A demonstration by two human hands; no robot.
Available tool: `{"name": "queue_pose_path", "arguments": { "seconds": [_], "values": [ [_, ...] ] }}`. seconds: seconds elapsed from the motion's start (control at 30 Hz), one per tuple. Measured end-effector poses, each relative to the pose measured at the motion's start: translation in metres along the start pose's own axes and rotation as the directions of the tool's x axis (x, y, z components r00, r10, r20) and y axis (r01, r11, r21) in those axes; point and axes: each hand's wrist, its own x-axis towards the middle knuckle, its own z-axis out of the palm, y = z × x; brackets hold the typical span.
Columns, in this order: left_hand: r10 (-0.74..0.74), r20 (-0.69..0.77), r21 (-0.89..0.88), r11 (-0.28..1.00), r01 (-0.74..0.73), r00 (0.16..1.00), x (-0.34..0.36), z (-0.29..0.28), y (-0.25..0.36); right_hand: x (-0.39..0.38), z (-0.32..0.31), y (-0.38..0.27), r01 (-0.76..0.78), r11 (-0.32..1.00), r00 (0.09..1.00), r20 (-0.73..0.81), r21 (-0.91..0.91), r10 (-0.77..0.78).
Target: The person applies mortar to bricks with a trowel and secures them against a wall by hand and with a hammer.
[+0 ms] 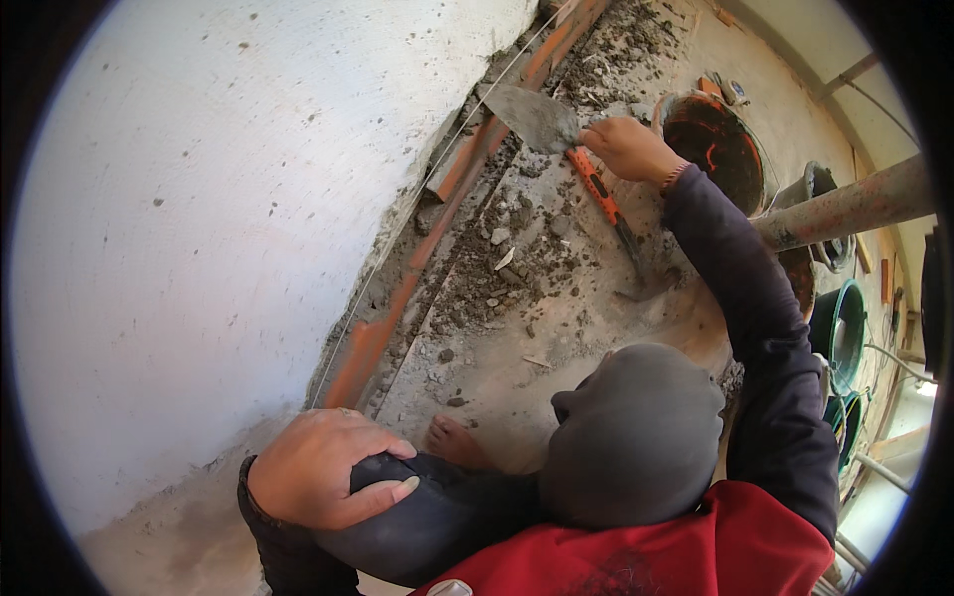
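Right arm's stretched way forward, and the trowel (pixel 537 117) is gripped in the right hand (pixel 631 149), fingers curled tight, blade held over the brick row (pixel 360 360) beside the white wall (pixel 229 199). Left hand (pixel 323 467) is draped over the dark-clad knee (pixel 427 512), thumb spread from the fingers.

On your right, a mottled pole (pixel 845 207) slanted in front of a dark bucket (pixel 823 181), while 2 green buckets (pixel 852 333) stood near it; beyond your sleeve, a wide bucket with an orange-streaked inside (pixel 737 134) sat near a small orange block (pixel 710 86)
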Motion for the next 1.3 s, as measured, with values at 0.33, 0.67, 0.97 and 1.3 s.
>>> {"name": "queue_pose_path", "arguments": {
  "seconds": [0.33, 0.67, 0.97, 1.3],
  "values": [
    [0.036, -0.003, 0.024, 0.999, -0.036, 0.999, 0.0, -0.001, -0.006, -0.012, -0.048, -0.055, -0.226, 0.929, 0.946, 0.293, 0.292, 0.138],
    [0.071, -0.021, 0.033, 0.997, -0.071, 0.997, -0.002, 0.0, -0.003, 0.018, -0.077, -0.036, -0.145, 0.936, 0.989, -0.011, -0.32, 0.149],
    [0.065, -0.015, 0.01, 0.998, -0.065, 0.998, -0.003, 0.002, -0.005, 0.046, -0.092, -0.001, -0.284, 0.868, 0.958, -0.077, -0.407, 0.277],
    [0.028, 0.015, 0.016, 0.999, -0.028, 0.999, 0.0, -0.001, 0.0, 0.076, -0.098, 0.038, -0.222, 0.823, 0.965, 0.002, -0.523, 0.262]
  ]
}}
